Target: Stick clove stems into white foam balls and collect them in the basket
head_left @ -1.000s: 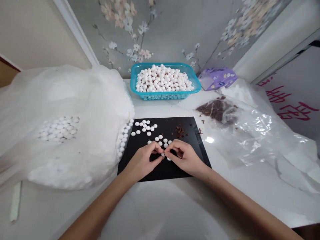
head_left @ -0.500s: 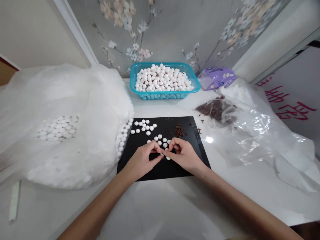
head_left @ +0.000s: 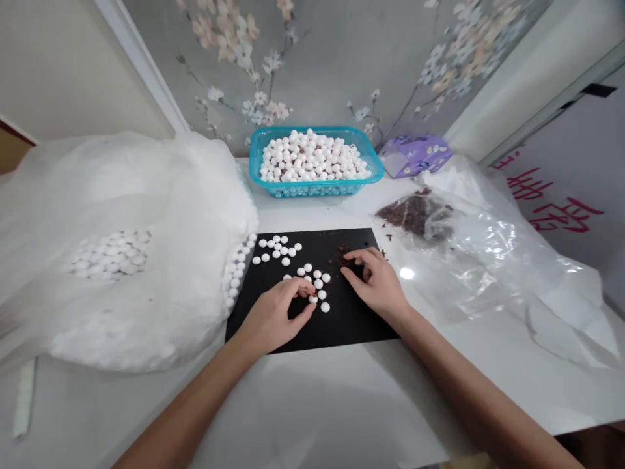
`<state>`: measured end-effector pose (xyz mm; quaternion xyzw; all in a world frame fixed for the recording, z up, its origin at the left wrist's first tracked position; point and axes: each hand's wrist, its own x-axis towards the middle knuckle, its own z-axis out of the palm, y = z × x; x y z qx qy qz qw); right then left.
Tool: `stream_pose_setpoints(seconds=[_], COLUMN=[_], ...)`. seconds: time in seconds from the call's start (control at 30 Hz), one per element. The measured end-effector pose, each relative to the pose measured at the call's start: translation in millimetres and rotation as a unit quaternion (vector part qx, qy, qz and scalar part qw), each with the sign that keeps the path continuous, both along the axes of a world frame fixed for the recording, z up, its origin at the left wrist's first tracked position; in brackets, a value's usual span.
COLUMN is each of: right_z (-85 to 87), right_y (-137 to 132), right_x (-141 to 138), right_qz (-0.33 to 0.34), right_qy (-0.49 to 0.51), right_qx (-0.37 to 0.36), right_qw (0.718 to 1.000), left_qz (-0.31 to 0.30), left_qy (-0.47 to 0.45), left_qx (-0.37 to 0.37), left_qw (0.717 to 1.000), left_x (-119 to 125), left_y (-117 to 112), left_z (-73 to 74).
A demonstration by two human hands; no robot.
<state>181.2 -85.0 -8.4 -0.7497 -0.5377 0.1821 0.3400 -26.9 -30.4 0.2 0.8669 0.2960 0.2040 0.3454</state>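
On the far left, a pale strip [head_left: 24,400] lies on the table [head_left: 512,365], its upper end hidden by a large translucent bag [head_left: 146,195] packed with white pieces. The bag stands right up against the black mat [head_left: 336,329], probably so that our left side has a supply close by. On the mat's far left corner sits a loose cluster [head_left: 277,249] of the same rounded pieces; the dark surface makes them easy for us to pick out.

Our left hand [head_left: 279,316] pinches one white piece [head_left: 313,299] between thumb and fingertips, low over the mat, with a reddish-brown bit at its top. That light edge grip seems meant to leave the upper face free for us. Behind the mat stands the blue basket [head_left: 317,184], heaped with white pieces, many showing brown between them. More loose pieces [head_left: 318,284] lie between our hands.

Our right hand [head_left: 375,283] has thumb and forefinger parted at the small pile of brown bits [head_left: 342,253]; we cannot tell whether it touches any. Beyond are a purple packet [head_left: 415,156] and a clear bag [head_left: 478,241] partly covering a brown heap [head_left: 410,212], likely placed on this side for our right hand.
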Motion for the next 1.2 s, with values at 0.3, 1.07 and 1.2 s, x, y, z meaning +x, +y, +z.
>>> stream_pose_setpoints(seconds=[0.3, 1.07, 1.2], right_z=[-5.9, -10.2, -9.9], right_y=[-1, -1, -2], right_x=[-2, -2, -3], right_qz=[0.005, 0.007, 0.010], right_qy=[-0.023, -0.037, -0.050], right_qx=[0.031, 0.050, 0.042], right_qw=[0.999, 0.998, 0.998], left_qz=[0.118, 0.069, 0.032], left_qy=[0.017, -0.042, -0.033], left_qx=[0.192, 0.241, 0.217], left_qw=[0.974, 0.967, 0.975], left_x=[-3, -4, -2], left_y=[1, 8, 5], left_z=[3.2, -0.5, -2.2])
